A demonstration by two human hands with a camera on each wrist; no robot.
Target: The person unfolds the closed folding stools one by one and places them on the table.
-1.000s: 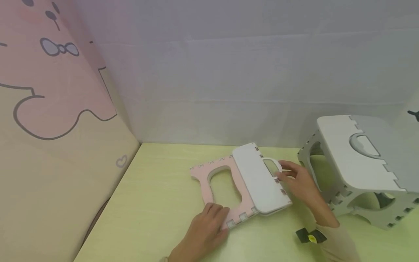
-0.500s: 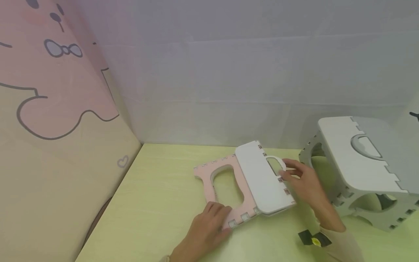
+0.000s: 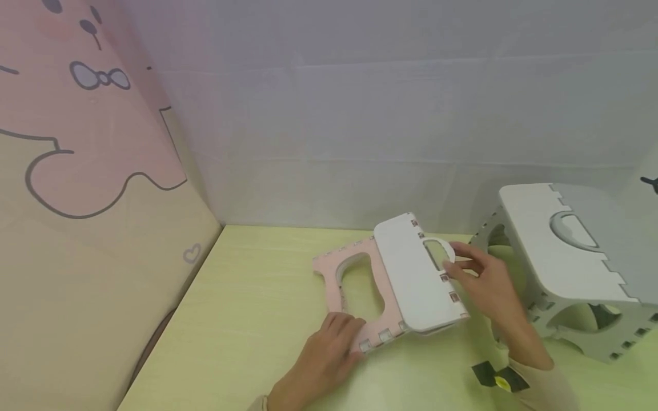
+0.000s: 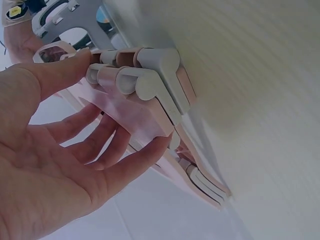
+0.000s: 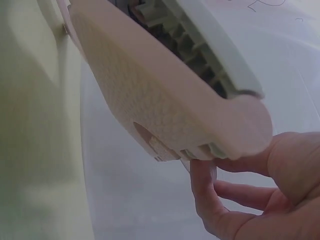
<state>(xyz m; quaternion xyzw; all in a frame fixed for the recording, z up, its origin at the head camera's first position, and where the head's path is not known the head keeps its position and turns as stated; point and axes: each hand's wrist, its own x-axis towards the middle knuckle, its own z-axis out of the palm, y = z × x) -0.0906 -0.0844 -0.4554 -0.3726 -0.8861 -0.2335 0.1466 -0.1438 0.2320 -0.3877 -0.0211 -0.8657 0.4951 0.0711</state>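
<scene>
A folded pink and white folding stool [image 3: 418,274] is in the middle of the head view, tilted, with its white panel to the right. My left hand [image 3: 331,348] grips the near end of its pink leg frame [image 3: 388,317]; in the left wrist view the thumb [image 4: 60,72] is on one side and the fingers on the other. My right hand [image 3: 485,279] pinches the white carry handle [image 3: 450,250] between thumb and fingers. From the right wrist, the dimpled pink panel [image 5: 135,95] shows above the fingers, raised off the table on that side.
A second stool [image 3: 560,251], white and grey, stands unfolded at the right, close beside my right hand. Behind the pale yellow-green table [image 3: 257,274] hangs a pale cloth wall [image 3: 329,142]. A printed pink cartoon cloth [image 3: 103,142] borders the left side. A dark bow [image 3: 498,377] sits by the right sleeve.
The folded stool has shifted a little to the right, and its handle side has risen. My right hand has moved right with the handle; my left hand keeps its grip on the leg end.
</scene>
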